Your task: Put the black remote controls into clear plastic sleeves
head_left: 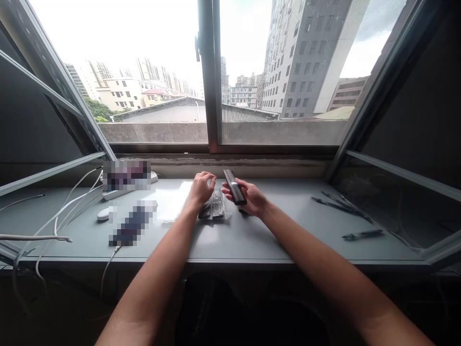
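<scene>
My right hand (253, 196) is wrapped round a dark, glossy, elongated object (235, 187) with a pale band across its middle. It is tilted above the desk, and I cannot tell its exact kind. To its left, my left hand (202, 189) has its thumb and forefinger curled together in a pinch. Anything between those fingertips is too small to make out. Under and between the hands lie clear plastic bags (216, 206) with dark parts inside. White sheets (174, 203) rest just left of them, partly behind my left forearm. A small dark thing under my right hand is mostly hidden.
A grey desk (273, 242) runs below a window. At left are a white power strip (154, 177), white cables (68, 211), a white mouse-like object (103, 214) and blurred items. Dark slim tools (338, 205) and a pen-like item (363, 235) lie at right. Metal frames flank both sides.
</scene>
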The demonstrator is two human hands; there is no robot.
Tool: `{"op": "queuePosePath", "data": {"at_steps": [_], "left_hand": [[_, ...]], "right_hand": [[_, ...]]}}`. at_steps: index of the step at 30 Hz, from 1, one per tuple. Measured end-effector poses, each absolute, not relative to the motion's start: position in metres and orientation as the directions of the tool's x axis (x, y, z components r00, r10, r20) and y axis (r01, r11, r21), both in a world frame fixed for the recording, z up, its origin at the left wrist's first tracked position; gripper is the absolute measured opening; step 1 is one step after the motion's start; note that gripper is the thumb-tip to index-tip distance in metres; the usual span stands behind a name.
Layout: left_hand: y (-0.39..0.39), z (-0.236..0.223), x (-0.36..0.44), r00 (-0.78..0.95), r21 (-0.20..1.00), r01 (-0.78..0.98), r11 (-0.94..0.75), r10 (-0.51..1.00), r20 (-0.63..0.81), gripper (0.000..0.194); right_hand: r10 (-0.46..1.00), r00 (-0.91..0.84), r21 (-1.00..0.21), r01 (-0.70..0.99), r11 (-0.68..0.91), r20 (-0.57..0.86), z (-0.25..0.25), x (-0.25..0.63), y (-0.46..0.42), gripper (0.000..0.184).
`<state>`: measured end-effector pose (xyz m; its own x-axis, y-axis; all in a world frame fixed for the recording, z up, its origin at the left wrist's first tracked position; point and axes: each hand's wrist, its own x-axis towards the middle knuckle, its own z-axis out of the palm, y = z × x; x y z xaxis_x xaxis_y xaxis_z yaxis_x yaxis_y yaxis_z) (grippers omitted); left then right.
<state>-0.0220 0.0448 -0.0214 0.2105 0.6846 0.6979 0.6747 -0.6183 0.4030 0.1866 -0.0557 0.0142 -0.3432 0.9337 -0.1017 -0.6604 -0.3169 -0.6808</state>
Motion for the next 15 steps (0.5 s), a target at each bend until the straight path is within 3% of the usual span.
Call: {"op": "queuePosePath", "data": {"at_steps": [5, 9, 13, 15], "left_hand": [[0.045, -0.028, -0.037, 0.180, 0.439, 0.665, -0.604, 0.700, 0.691, 0.024], [0.044, -0.030, -0.039, 0.168, 0.451, 0.658, -0.603, 0.702, 0.692, 0.024], [0.042, -0.030, -0.036, 0.181, 0.450, 0.654, -0.608, 0.703, 0.688, 0.023], [0.041, -0.029, -0.035, 0.187, 0.447, 0.651, -0.613, 0.701, 0.688, 0.023]], "right_hand": [[0.895, -0.446, -0.658, -0.666, -0.350, -0.025, 0.016, 0.188, -0.059, 0.039], [0.911, -0.412, -0.656, -0.682, -0.324, -0.021, 0.012, 0.189, -0.057, 0.031], [0.958, -0.285, -0.773, -0.605, -0.190, -0.012, 0.001, 0.186, -0.049, 0.013], [0.969, -0.241, -0.831, -0.549, -0.091, 0.053, -0.003, 0.184, -0.047, 0.018]]}}
